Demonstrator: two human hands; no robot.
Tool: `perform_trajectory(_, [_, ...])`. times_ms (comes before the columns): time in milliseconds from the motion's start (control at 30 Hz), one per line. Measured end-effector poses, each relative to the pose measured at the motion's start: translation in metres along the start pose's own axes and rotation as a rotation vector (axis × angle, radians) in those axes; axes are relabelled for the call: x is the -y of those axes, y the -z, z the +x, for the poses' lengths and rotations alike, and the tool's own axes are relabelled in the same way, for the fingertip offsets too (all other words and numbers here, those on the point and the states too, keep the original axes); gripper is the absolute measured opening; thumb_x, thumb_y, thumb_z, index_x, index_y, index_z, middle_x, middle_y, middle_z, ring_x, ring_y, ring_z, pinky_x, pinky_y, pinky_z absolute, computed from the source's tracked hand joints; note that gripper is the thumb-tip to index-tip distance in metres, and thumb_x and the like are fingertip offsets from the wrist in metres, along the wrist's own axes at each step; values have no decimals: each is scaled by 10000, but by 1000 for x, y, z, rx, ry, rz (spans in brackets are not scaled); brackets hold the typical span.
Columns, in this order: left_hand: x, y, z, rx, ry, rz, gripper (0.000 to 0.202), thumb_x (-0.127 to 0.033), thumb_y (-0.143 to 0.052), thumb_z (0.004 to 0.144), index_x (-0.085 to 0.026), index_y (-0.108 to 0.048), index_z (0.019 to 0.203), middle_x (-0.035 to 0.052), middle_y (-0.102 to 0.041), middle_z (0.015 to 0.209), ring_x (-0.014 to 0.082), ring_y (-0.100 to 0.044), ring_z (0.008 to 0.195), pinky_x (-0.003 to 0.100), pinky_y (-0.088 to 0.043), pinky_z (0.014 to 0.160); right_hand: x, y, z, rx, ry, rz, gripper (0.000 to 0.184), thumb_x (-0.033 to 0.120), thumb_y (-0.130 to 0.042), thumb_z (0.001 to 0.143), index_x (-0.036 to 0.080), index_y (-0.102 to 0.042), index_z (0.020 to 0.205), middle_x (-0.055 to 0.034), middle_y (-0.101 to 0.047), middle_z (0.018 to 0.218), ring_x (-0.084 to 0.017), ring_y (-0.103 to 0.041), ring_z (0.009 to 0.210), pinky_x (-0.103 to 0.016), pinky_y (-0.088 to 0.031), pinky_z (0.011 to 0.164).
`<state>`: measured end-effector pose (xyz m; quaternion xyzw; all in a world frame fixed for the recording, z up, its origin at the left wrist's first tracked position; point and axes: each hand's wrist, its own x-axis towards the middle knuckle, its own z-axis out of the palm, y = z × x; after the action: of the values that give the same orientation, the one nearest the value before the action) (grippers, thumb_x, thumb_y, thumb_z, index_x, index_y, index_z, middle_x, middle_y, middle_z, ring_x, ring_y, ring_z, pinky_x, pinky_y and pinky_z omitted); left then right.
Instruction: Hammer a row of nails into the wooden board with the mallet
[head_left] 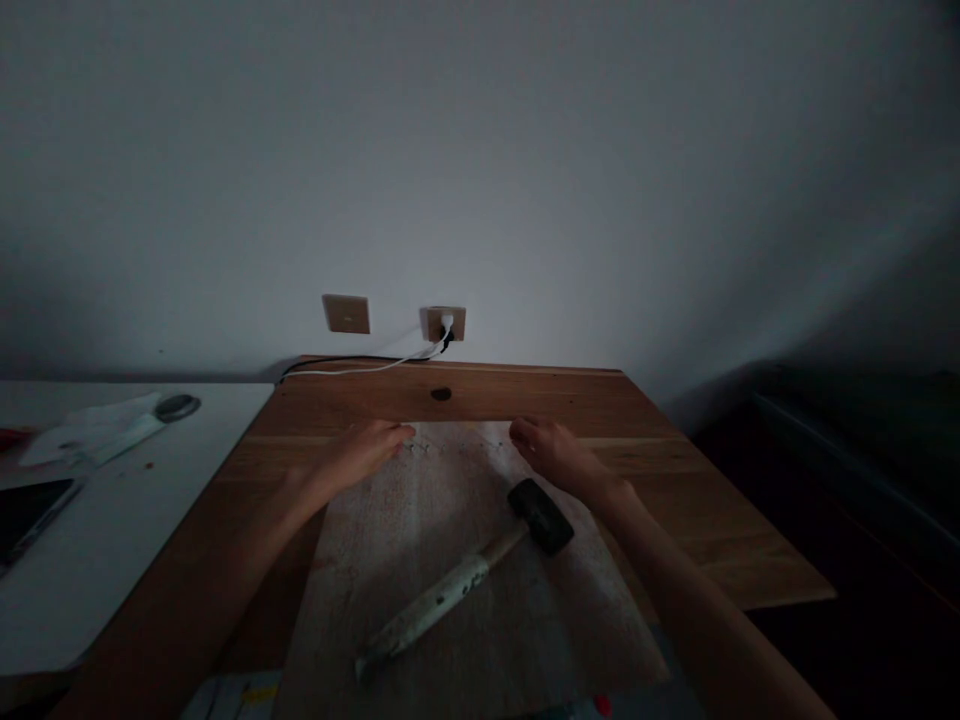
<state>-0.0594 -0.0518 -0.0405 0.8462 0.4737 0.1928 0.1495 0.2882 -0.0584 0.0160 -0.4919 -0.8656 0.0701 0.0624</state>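
Observation:
My left hand (pixel 376 440) is at the far left corner of a pale wooden board (pixel 405 530), its fingers curled inward over the surface. At the far right corner, my right hand (pixel 551 450) is also closed, fingers bent down. Dim light hides what either hand pinches. Between them a thin, broken row of small bits (pixel 426 447), perhaps wire or nails, runs along the board's far edge. A mallet (pixel 457 580) lies diagonally across the board, its black head just below my right hand and its worn, pale-wrapped handle toward the near left.
The board rests on a brown wooden table (pixel 712 540) against the wall. Cables (pixel 360 370) run along its back to a wall socket (pixel 444 323). A white table (pixel 150 520) on the left bears papers, a tape roll (pixel 177 407) and a dark device (pixel 37 510).

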Motion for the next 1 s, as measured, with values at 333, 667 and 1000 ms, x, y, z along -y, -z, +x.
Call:
perform_trajectory(333, [-6, 6, 2, 63, -2, 20, 231, -171, -683, 906, -214, -741, 1125, 31, -774, 913, 190, -727, 831, 263, -509, 772, 18, -8, 19, 48, -136, -73, 281, 355, -561, 1085, 132, -723, 1028, -80, -775, 980, -207, -746, 914, -396, -575, 886])
perform_trajectory(667, [-22, 25, 0, 23, -16, -80, 183, -307, -686, 957, -196, -750, 1088, 10, -732, 815, 159, -686, 733, 252, -483, 715, 21, 8, 22, 161, 75, 16, 153, 220, -667, 989, 233, -746, 1119, -2, -795, 1014, -136, -741, 920, -231, -534, 839])
perform_trajectory(1000, [-18, -6, 9, 34, -120, 92, 238, -103, -539, 969, -205, -745, 1030, 55, -722, 1032, 193, -697, 965, 286, -502, 839, 37, -14, 37, 89, -12, -88, 144, 236, -609, 1021, 158, -729, 1036, -74, -762, 1065, -212, -726, 939, -399, -563, 862])
